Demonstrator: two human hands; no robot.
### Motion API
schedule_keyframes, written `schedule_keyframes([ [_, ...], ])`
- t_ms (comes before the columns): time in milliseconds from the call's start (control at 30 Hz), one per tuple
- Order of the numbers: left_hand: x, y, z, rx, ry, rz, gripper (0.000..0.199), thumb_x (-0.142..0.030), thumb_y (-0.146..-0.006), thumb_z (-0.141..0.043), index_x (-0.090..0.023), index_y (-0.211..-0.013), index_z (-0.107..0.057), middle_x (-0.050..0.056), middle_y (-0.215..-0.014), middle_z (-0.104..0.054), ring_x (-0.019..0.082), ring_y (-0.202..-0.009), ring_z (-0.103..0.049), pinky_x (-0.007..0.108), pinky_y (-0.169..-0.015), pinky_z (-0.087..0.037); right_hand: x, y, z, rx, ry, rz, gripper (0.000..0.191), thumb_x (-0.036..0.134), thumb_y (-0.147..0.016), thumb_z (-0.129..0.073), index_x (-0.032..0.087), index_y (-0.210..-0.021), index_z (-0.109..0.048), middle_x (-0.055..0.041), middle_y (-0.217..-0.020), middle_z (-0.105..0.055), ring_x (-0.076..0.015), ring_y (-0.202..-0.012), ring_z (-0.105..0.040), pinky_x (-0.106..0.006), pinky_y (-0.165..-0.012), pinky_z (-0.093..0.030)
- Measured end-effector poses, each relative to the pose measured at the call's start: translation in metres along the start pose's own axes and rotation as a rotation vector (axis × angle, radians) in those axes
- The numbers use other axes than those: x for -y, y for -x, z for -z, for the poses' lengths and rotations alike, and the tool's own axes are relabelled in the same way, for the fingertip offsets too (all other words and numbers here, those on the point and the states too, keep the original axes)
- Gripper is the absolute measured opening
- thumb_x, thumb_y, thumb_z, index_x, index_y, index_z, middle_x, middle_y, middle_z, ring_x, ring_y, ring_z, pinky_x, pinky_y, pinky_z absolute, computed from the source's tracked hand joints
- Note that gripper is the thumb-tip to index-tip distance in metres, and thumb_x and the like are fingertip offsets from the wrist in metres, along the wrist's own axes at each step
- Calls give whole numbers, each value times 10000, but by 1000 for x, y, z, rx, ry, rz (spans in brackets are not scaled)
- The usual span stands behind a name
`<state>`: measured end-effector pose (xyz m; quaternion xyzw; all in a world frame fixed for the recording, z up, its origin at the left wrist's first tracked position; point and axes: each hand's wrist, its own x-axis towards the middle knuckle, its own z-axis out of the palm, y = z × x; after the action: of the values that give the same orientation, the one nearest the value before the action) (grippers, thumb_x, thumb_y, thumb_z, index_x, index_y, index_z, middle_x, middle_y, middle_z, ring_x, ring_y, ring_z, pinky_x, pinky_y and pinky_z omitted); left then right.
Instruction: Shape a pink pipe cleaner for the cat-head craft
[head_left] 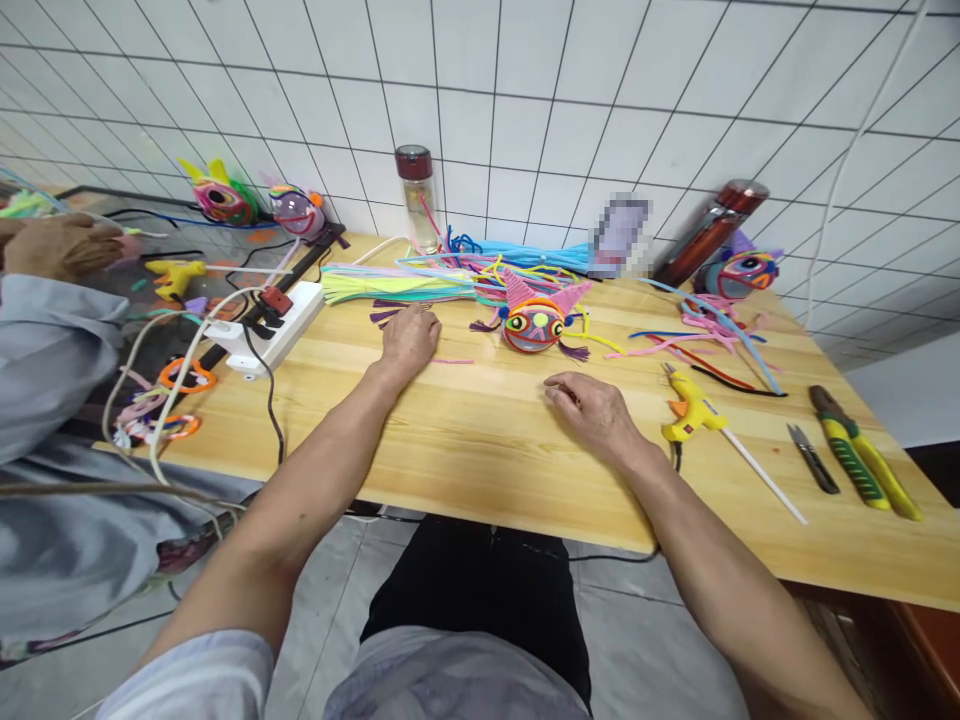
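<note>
My left hand [411, 343] rests knuckles-up on the wooden table, its fingers curled under in a loose fist with nothing seen in it. Close by are dark purple tassels [388, 312] and a short pink pipe cleaner piece [454, 361]. My right hand [594, 408] lies on its side on the wood, fingers loosely bent and apart from the thumb, holding nothing. Beyond and between both hands sits a round clear ornament [533, 331] with pink pipe-cleaner ears, ringed eyes and purple tassels; neither hand touches it.
Pipe cleaner bundles [405, 285] lie behind. A yellow glue gun [694, 408], small snips [812, 458] and pliers [855, 450] are at right. A glass bottle [417, 200] and tilted thermos [712, 232] stand by the wall. Left are a power strip [281, 335] and a co-worker's hand [64, 248].
</note>
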<state>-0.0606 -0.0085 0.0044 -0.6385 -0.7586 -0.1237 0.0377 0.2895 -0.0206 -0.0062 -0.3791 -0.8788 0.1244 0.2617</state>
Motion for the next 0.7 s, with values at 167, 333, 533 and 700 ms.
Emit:
schedule_keyframes([
  [167, -5, 0, 4, 42, 24, -53, 406, -313, -1061, -457, -152, -1128, -823, 184, -1212, -744, 341, -1185, -655, 436, -1022, -505, 0, 0, 2, -9, 8, 34, 216, 271, -1044, -566, 223, -1079, -773, -82, -1014, -848, -228, -911, -799, -324, -835, -593],
  [333, -10, 2, 3, -14, 11, -20, 379, -345, -1033, -529, -134, -1201, -794, 219, -1338, -687, 391, -1237, -610, 508, -1063, -480, -2, 1, 6, -8, 21, 30, 208, 252, -1045, -565, 219, -1067, -769, -85, -1014, -845, -232, -920, -799, -328, -841, -595],
  [533, -14, 7, 9, 48, 274, -160, 292, -187, -976, -499, -145, -1031, -783, 155, -1085, -745, 291, -1076, -676, 401, -985, -514, -5, 0, 4, -15, 11, 19, 196, 248, -1039, -570, 235, -1031, -766, -69, -988, -840, -217, -888, -783, -321, -825, -583],
  [700, -22, 17, 19, 251, 365, -279, 325, -455, -968, -611, -189, -1029, -785, 100, -1029, -761, 267, -946, -693, 365, -851, -512, -6, 0, 3, -18, 6, 17, 197, 247, -1036, -570, 237, -1002, -764, -64, -956, -835, -211, -847, -772, -317, -796, -575],
])
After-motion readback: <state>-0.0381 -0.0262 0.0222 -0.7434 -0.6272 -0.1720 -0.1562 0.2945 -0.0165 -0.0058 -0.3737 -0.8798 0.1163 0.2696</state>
